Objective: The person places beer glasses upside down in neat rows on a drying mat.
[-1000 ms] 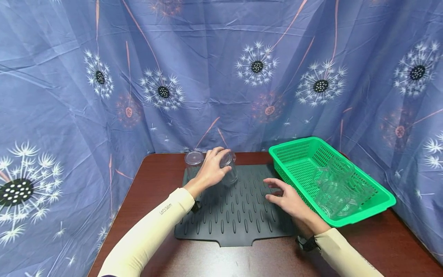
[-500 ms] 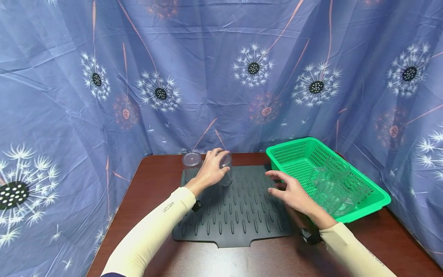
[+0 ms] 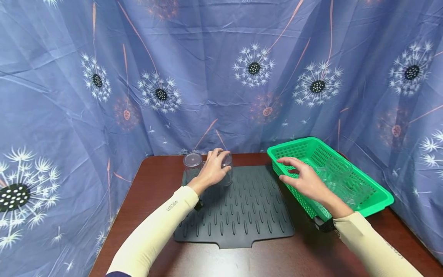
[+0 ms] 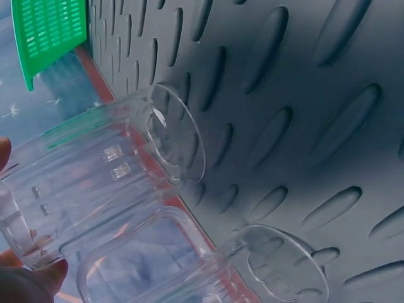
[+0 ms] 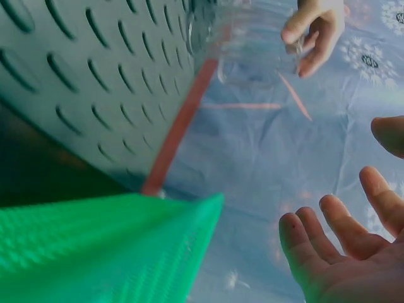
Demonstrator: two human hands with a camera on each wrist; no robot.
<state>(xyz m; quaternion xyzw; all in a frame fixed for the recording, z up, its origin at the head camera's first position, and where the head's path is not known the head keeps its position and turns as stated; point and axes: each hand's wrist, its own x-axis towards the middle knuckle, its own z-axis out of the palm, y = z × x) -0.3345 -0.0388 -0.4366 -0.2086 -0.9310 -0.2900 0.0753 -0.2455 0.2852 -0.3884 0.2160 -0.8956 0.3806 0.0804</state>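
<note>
A clear glass mug (image 3: pixel 228 176) stands upside down on the dark ribbed mat (image 3: pixel 245 207). My left hand (image 3: pixel 210 169) grips it near its upturned base; in the left wrist view the mug's rim meets the mat. Left of that hand stands a second upturned clear mug (image 3: pixel 192 161), partly hidden by the hand and wrist. My right hand (image 3: pixel 306 182), fingers spread and thumb apart, hovers over the near left side of the green basket (image 3: pixel 378 206) and holds nothing. Several clear glass mugs (image 3: pixel 337 171) lie inside the basket, partly behind the right forearm.
A brown wooden table (image 3: pixel 152 184) carries the mat and basket. Behind and beside it hangs a blue dandelion-print cloth (image 3: pixel 207 77). The basket's raised rim stands close to the mat's right edge.
The right hand has moved rightward from above the mat to over the basket's edge. The left hand keeps its grip on the mug, which has shifted slightly left toward the other mug.
</note>
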